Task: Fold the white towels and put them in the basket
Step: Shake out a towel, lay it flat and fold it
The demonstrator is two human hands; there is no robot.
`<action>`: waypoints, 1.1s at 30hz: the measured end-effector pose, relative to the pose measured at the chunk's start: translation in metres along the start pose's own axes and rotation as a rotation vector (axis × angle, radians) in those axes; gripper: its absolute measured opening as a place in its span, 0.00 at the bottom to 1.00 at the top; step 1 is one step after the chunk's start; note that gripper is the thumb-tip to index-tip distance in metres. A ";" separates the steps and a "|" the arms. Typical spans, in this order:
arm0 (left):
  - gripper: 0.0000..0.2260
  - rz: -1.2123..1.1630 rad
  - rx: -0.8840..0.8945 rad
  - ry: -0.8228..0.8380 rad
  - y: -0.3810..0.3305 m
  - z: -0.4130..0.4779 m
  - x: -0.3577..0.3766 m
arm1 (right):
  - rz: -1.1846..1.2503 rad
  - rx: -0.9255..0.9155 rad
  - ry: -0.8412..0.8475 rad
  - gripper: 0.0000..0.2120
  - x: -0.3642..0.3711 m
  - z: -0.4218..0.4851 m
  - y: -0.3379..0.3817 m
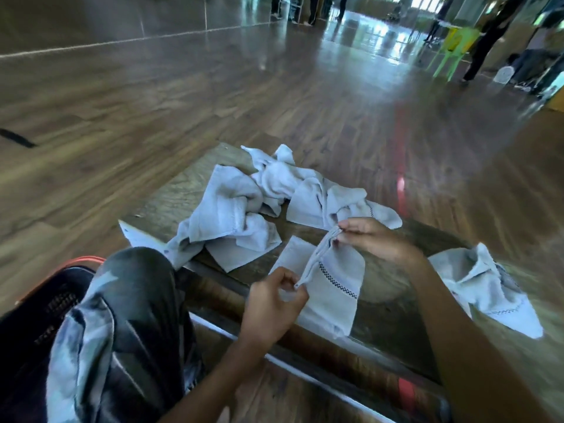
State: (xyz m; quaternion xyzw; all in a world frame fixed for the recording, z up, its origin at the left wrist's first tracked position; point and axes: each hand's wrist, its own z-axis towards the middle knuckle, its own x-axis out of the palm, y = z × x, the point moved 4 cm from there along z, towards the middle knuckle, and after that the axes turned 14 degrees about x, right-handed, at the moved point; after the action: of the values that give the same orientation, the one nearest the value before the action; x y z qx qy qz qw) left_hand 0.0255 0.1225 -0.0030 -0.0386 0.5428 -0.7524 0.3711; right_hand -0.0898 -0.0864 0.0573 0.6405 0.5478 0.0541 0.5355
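Bare left hand (274, 303) and bare right hand (370, 236) each pinch one edge of a white cloth towel with a black checked stripe (332, 288).
The left hand sits lower and closer to the body, fingers curled inward, thumb and fingertips nipping the near end of the edge. The right hand is higher and farther out, knuckles up, pinching the far end. Both bare forearms reach in from the bottom of the view.

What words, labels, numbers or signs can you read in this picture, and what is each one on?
None can be read.
Pale marks on the dark basket: too blurred to read.
Small dark marks on the white sheet at the table edge: too small to read.
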 end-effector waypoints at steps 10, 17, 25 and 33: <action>0.05 0.151 -0.256 -0.016 0.053 -0.015 -0.027 | -0.381 0.086 -0.047 0.08 0.063 0.072 0.012; 0.11 0.251 -0.276 0.055 0.053 -0.017 -0.024 | -0.601 -0.097 -0.212 0.10 0.073 0.083 -0.002; 0.11 0.484 -0.064 0.342 0.042 0.020 -0.011 | -0.810 -0.090 -0.439 0.16 0.052 0.036 -0.038; 0.10 0.476 0.141 0.639 0.030 0.068 0.040 | -0.700 0.090 -0.640 0.25 0.028 -0.054 -0.110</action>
State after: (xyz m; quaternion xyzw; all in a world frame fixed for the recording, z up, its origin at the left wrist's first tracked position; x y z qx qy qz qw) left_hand 0.0433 0.0405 -0.0144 0.3497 0.5715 -0.6551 0.3492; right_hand -0.1853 -0.0505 -0.0168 0.4243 0.5401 -0.3535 0.6351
